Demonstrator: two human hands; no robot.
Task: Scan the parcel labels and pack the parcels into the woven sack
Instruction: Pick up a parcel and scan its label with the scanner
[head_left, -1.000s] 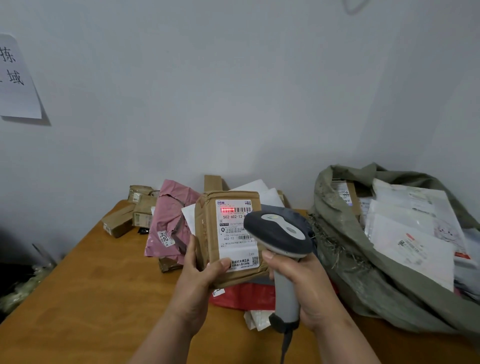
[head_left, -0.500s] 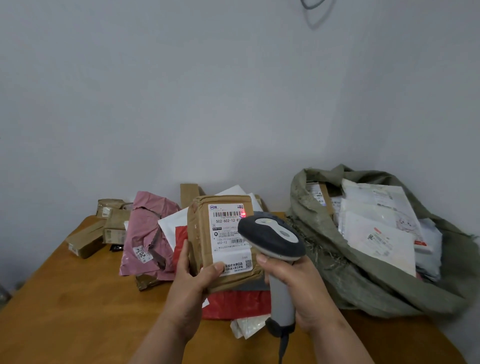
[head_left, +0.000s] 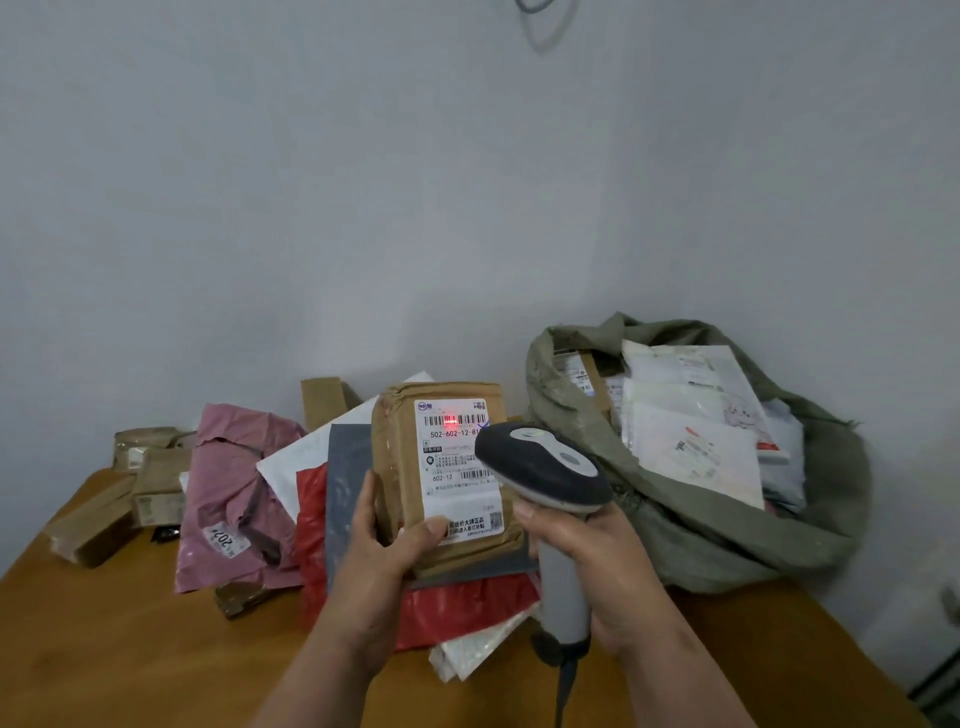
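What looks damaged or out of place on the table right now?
The pink mailer bag left of the pile looks crumpled and torn near its top edge. The woven sack has a frayed rim. The brown parcel held by the left hand looks intact.

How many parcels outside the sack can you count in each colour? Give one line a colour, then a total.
Brown, cardboard or paper: 6, counting the brown parcel in the left hand
Pink bag: 1
White mailer: 1
Grey mailer: 1
Red bag: 1
Whitish padded mailer: 1
Total: 11 visible; more may be hidden.
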